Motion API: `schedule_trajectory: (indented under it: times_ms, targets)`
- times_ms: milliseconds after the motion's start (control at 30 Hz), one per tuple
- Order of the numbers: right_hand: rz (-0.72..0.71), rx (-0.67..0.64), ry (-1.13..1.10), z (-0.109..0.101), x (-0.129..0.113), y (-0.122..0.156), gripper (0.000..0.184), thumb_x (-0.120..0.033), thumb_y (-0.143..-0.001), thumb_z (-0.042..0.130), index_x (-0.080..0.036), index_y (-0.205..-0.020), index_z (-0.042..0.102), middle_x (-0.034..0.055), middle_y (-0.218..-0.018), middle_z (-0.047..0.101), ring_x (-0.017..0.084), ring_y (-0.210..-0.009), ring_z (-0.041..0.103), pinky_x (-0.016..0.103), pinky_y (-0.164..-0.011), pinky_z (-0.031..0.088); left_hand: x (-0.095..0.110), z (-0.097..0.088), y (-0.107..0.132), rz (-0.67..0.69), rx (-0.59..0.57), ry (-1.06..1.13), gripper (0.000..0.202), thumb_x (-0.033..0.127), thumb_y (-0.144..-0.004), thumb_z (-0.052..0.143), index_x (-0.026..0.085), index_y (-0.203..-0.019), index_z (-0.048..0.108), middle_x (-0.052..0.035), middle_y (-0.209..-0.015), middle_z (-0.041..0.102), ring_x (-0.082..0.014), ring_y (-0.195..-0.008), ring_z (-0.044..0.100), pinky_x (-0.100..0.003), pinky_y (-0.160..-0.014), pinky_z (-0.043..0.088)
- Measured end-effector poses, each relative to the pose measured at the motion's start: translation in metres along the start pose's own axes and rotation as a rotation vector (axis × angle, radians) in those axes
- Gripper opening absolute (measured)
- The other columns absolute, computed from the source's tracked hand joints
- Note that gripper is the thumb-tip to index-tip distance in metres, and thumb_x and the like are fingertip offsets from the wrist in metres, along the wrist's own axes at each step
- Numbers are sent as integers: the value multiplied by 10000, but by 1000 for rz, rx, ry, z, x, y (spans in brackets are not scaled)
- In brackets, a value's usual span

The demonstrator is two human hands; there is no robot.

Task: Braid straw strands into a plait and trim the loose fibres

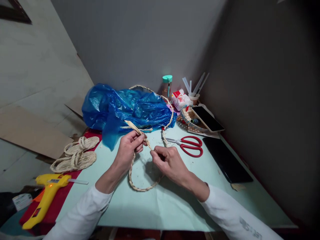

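Note:
My left hand (130,146) is closed, pinching flat straw strands (133,127) at the end of a braided straw cord (140,187). My right hand (168,161) is closed too, pinching the same braid just right of the left hand. The cord loops down on the pale green table sheet (160,206) under my wrists and runs on up over a blue plastic bag (125,108) at the back.
Red scissors (190,146) lie right of my hands. A dark tablet (226,160) sits at the right edge. A woven basket (188,120) holds a phone (207,118). Bundled cord (76,154) and a yellow glue gun (46,195) lie left. A green-capped bottle (167,85) stands behind.

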State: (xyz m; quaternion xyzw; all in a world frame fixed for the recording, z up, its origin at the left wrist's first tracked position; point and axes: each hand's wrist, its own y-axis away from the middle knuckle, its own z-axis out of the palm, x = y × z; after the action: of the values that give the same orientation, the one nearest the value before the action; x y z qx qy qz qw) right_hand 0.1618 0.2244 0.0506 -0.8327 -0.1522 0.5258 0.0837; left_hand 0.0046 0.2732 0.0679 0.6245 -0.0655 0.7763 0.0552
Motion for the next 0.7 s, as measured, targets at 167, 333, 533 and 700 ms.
schedule_trajectory:
  times_ms: [167, 333, 533, 700]
  targets:
    - [96, 17, -70, -16, -2, -10, 291, -307, -919, 457, -202, -648, 477, -32, -523, 532, 96, -466, 467, 221, -499, 357, 10, 1, 6, -4, -58, 16, 317, 378, -764, 747, 105, -920, 710, -57, -719, 677, -29, -438, 307, -206, -433, 231]
    - [49, -45, -104, -23, -8, -10, 293, -350, -976, 454, -194, -755, 566, -6, -645, 647, 111, -549, 586, 218, -570, 443, 15, 4, 11, 24, -81, -60, 205, 274, -768, 753, 137, -920, 746, 7, -602, 609, -95, -533, 474, -226, -532, 365]
    - [-35, -54, 6, -15, -5, -5, 326, -320, -1008, 435, -203, -721, 535, -27, -594, 597, 103, -533, 540, 228, -605, 399, 15, 5, 13, -29, -143, -120, 170, 282, -719, 791, 142, -749, 698, -7, -633, 634, -102, -535, 491, -228, -525, 372]
    - [-107, -54, 92, -4, -1, -1, 260, -281, -996, 433, -210, -756, 501, -26, -594, 549, 112, -515, 474, 246, -584, 332, 3, 5, 12, -90, -95, -79, 219, 315, -702, 782, 148, -717, 640, 33, -547, 553, -63, -454, 386, -199, -449, 257]
